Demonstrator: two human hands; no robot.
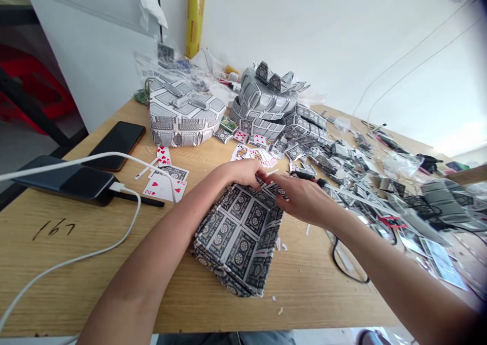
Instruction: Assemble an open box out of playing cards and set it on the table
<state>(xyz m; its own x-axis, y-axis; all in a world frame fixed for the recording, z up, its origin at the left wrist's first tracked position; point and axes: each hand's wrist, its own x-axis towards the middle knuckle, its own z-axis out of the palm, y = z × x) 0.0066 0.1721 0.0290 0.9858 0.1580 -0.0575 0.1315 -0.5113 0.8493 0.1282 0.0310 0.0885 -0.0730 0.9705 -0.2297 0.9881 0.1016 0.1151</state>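
An open, shallow box built from folded playing cards [236,228] lies on the wooden table in front of me, its inside showing dark patterned card backs. My left hand [249,172] reaches over its far left corner, fingers closed on the far wall. At the far right corner, my right hand [297,195] pinches the rim between thumb and fingers. The fingertips of both hands nearly meet there and partly hide that edge. A black-handled tool [304,175] lies just beyond my right hand.
Behind stand a rounded playing-card box [186,114] and a larger layered card model [262,101]. Loose cards [165,186] and a phone [117,144] lie left, beside a power bank [68,180] with a white cable [131,223]. Folded card pieces [335,162] heap on the right.
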